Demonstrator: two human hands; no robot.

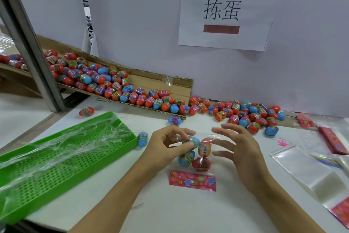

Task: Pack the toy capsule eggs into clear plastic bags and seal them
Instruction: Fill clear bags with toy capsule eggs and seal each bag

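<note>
At the middle of the white table (170,212), the left hand (166,146) pinches a clear bag (196,149) between thumb and fingertips, near the bag's upper left edge. The bag holds several eggs; at least four show through the film, two blue and two red-orange, though glare makes the exact count uncertain. The bag's lower end touches or nearly touches the table, just above a pink flowered card (192,180) lying flat.

The right hand (239,149) is wide, fingers spread and relaxed, just beside the bag's right edge and holding nothing.

Step in hand, as judged: closing the filled bag. To do it well:

1. Keep the left pinch high on the film, above the eggs, so that their weight settles them toward the bottom.
2. Bring the right fingers to the opposite side of the mouth and draw the film taut and flat before sealing.
3. Check that no egg sits in the seal line; a rounded shell there will likely hold the mouth open.
4. The thin film wrinkles easily, so smooth it from one side to the other.

Supply lies well apart: loose eggs (245,114) are heaped against the back wall, and more fill a cardboard chute (181,83) to the left. Empty bags (306,172) lie on the right, and a green tray (56,157) with clear scraps sits on the left.
</note>
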